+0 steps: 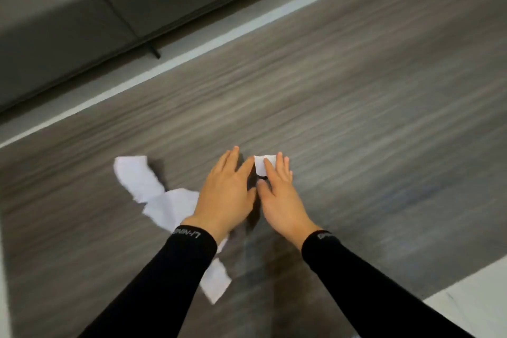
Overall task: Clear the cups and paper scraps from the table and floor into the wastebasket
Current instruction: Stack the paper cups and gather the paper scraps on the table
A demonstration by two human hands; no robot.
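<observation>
A small white paper scrap (260, 165) lies on the grey rug, and the fingertips of my right hand (279, 197) rest over its right edge. My left hand (227, 195) hovers just left of it with fingers spread, holding nothing. A large crumpled white paper scrap (148, 186) lies on the rug to the left, partly hidden under my left wrist. Another white scrap (215, 280) shows below my left forearm. The image is motion-blurred. No cups or wastebasket are in view.
A grey streaked rug (356, 118) covers most of the floor. A grey sofa (82, 3) on thin dark legs stands at the top left. Pale floor (472, 304) shows at the bottom right corner and along the rug's far edge.
</observation>
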